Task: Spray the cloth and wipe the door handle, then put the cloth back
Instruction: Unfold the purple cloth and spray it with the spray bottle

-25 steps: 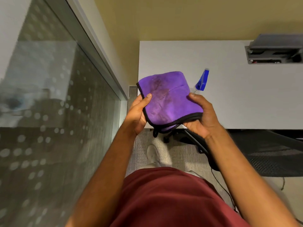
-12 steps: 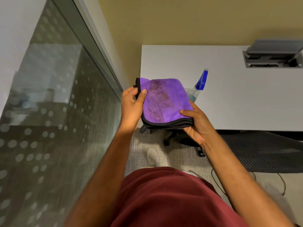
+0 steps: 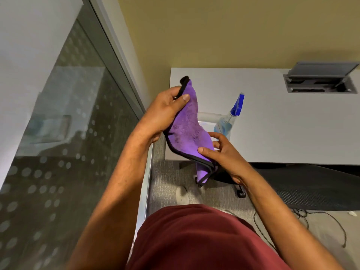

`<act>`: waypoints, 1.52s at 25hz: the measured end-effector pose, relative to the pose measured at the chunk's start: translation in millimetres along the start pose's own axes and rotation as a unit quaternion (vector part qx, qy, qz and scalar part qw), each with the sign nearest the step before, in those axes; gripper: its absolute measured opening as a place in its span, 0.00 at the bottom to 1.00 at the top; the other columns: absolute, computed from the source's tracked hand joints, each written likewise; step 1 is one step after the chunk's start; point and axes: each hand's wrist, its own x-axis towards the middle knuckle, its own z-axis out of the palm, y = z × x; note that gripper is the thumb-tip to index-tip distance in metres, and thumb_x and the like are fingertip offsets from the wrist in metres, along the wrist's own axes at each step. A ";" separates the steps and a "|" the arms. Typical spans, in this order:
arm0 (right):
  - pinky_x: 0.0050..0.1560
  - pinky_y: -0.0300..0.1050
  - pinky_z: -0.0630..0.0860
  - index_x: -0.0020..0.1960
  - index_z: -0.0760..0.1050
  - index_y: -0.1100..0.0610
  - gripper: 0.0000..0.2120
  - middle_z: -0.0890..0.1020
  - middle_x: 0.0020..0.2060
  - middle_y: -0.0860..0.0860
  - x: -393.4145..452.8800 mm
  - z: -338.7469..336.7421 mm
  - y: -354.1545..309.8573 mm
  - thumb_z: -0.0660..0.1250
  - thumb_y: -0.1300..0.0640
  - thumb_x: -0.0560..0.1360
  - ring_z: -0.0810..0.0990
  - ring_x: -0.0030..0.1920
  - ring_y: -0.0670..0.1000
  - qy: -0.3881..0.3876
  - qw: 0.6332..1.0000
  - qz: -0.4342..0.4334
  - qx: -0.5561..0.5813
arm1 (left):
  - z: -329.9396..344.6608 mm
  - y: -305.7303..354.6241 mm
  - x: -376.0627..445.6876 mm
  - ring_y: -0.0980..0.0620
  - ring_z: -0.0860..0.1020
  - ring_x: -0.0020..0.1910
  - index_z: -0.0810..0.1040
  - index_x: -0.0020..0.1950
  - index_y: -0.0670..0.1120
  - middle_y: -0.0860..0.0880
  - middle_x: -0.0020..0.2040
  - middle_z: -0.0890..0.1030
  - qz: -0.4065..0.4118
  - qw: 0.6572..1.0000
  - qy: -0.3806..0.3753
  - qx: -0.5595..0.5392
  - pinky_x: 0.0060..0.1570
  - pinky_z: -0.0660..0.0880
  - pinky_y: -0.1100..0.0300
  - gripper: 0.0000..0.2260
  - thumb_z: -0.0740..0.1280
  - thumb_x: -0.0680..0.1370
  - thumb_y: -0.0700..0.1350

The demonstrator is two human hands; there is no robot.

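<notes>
1. Purple plush microfibre cloth with black stitched edging hangs folded in the air between both hands, in front of the near left corner of the white bench; dark damp-looking patches mark its upper face.
2. Its long axis runs diagonally, from a high corner on the far left down to a low corner on the near right, so the cloth slopes towards the person.
3. Left hand is closed on the upper end, thumb pressed on the pile and fingers curled behind the black hem.
4. Right hand pinches the lower edge between thumb and forefinger, the remaining fingers loosely spread; a loose fold of cloth droops below it.
5. Clear plastic spray bottle with a blue trigger head stands on the bench just beyond the cloth, on the right hand's side, so that hand looks the nearer one to reach it.
6. A pale, rounded tray or holder lies on the bench beside the bottle, partly hidden by the cloth; what it is cannot be told.
7. Further along the bench, to the right, sits a grey metal cable box with its lid raised.
8. Left of the bench stands a frosted-dot glass panel in a silver frame; no door handle is in sight.
9. Below the bench lie grey carpet, a black mesh chair and loose cables.
</notes>
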 end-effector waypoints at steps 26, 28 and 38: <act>0.65 0.55 0.77 0.73 0.69 0.56 0.26 0.84 0.56 0.56 1.8 2.0 -92.8 0.59 0.69 0.77 0.83 0.59 0.56 -0.169 0.898 -0.104 0.392 | 40.6 -74.2 -19.6 0.37 0.80 0.62 0.82 0.63 0.37 0.37 0.65 0.80 -0.282 0.835 0.022 -0.471 0.66 0.75 0.42 0.20 0.62 0.81 0.49; 0.67 0.55 0.76 0.75 0.68 0.56 0.26 0.83 0.57 0.56 6.3 0.9 -90.9 0.59 0.69 0.78 0.83 0.60 0.57 -0.166 0.897 -0.110 0.395 | 35.0 -71.9 -16.8 0.37 0.84 0.58 0.86 0.58 0.39 0.37 0.61 0.83 -0.271 0.858 0.028 -0.435 0.61 0.78 0.42 0.22 0.64 0.80 0.56; 0.61 0.54 0.81 0.71 0.72 0.59 0.23 0.84 0.56 0.57 7.1 1.6 -90.1 0.61 0.71 0.78 0.84 0.58 0.57 -0.113 0.909 -0.105 0.386 | -9.3 -62.6 -14.6 0.42 0.79 0.69 0.74 0.75 0.52 0.44 0.70 0.80 -0.239 0.931 -0.014 -0.276 0.69 0.74 0.37 0.43 0.43 0.74 0.78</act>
